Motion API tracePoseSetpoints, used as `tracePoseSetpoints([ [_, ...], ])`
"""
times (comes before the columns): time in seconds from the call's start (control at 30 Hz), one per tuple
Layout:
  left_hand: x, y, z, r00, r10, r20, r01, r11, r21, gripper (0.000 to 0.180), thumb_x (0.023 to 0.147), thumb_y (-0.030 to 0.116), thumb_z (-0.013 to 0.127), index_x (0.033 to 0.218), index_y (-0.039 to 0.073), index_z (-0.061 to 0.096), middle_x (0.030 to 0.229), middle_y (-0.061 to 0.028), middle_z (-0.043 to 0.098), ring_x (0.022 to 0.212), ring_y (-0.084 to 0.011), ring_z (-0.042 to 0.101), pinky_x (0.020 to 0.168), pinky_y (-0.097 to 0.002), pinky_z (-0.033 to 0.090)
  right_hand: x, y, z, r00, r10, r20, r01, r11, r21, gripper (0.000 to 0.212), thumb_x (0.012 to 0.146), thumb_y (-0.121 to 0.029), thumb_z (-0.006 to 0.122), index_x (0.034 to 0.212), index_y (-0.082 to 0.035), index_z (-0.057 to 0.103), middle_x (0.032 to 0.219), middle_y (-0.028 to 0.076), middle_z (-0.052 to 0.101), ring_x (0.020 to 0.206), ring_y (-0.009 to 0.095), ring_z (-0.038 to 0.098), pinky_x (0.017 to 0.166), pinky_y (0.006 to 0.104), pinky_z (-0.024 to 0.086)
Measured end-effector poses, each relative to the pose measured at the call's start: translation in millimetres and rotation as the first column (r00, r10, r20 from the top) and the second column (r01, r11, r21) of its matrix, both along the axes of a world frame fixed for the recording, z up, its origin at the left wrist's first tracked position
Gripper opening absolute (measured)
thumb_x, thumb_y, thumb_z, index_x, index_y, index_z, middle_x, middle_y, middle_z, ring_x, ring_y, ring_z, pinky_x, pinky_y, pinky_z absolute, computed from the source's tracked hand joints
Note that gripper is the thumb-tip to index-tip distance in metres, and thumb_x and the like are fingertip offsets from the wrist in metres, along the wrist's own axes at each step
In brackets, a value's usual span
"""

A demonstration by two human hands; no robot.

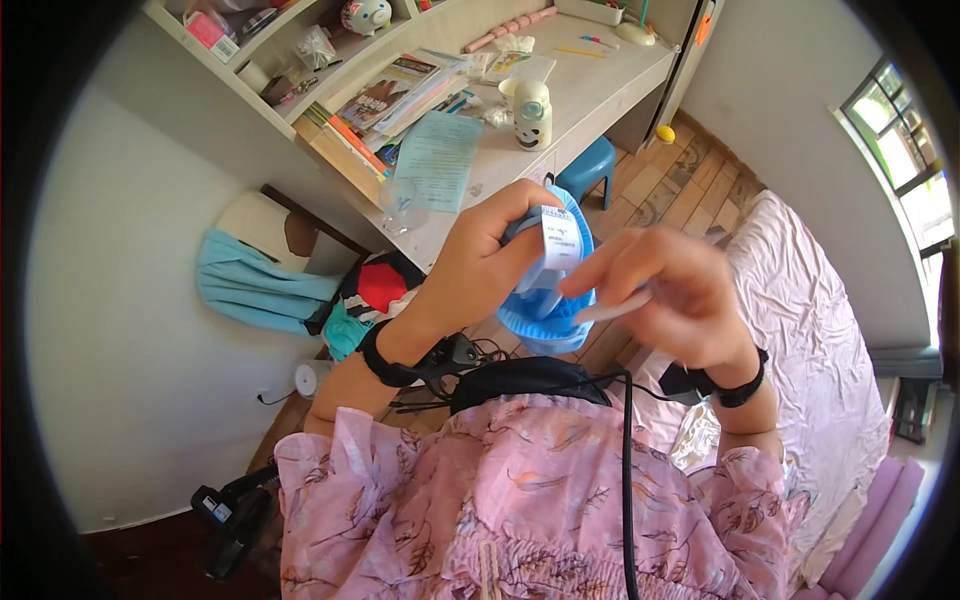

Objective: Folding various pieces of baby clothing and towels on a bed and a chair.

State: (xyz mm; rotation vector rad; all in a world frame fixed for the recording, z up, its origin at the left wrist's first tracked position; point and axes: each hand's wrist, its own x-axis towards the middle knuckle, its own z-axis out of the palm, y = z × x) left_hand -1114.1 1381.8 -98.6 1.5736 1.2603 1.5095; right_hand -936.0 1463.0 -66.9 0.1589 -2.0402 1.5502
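1. Pinching the rim of the blue elastic-edged fabric piece (540,322) beside its white label (562,240): left grip (487,250). The piece hangs in the air before the torso, opening toward the wearer.
2. Right grip (668,288), blurred, fingers curled, just beside the opening. A pale strip (617,304) shows at its fingers; whether these pinch it cannot be told.
3. Hazard, slipping: the left grip appears to carry the piece alone; a sharp pull from the right could free the rim and drop it toward the wood-look floor (690,180).
4. Hazard, tearing: the label looks thin; tugging it rather than the rim could strain its seam.
5. Hazard, snagging: the black cable (628,470) crosses the pink leaf-print garment (540,470); a low swing by the right black wristband (745,385) could catch it.
6. Hazard, toppling: the pale lidded bottle (533,115) stands upright near the front edge of the table (590,85); a wide forward reach could knock it over.
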Motion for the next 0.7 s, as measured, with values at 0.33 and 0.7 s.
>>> tracePoseSetpoints([
  [0.33, -6, 3, 0, 0.995, 0.019, 0.103, -0.02, 1.0, 0.013, 0.011, 0.082, 0.001, 0.047, 0.092, 0.002, 0.052, 0.082, -0.0012, 0.053, 0.076, -0.0068, 0.05, 0.068, -0.0214, 0.042, -8, -2, -9, 1.0, 0.015, 0.001, -0.015, 0.995, 0.095, 0.02, 0.071, 0.007, 0.051, 0.089, 0.0, 0.056, 0.093, 0.011, 0.062, 0.086, 0.018, 0.06, 0.075, 0.0287, 0.047],
  [0.7, -22, -30, 29, 0.953, 0.074, -0.293, 0.046, 0.923, 0.383, 0.018, 0.078, 0.002, 0.051, 0.095, 0.004, 0.056, 0.079, -0.0046, 0.06, 0.072, -0.015, 0.055, 0.064, -0.0267, 0.045, 18, -7, 12, 0.982, -0.132, -0.134, 0.126, 0.991, -0.051, 0.008, 0.077, 0.002, 0.053, 0.085, 0.001, 0.053, 0.079, 0.018, 0.061, 0.073, 0.025, 0.062, 0.062, 0.0314, 0.049],
])
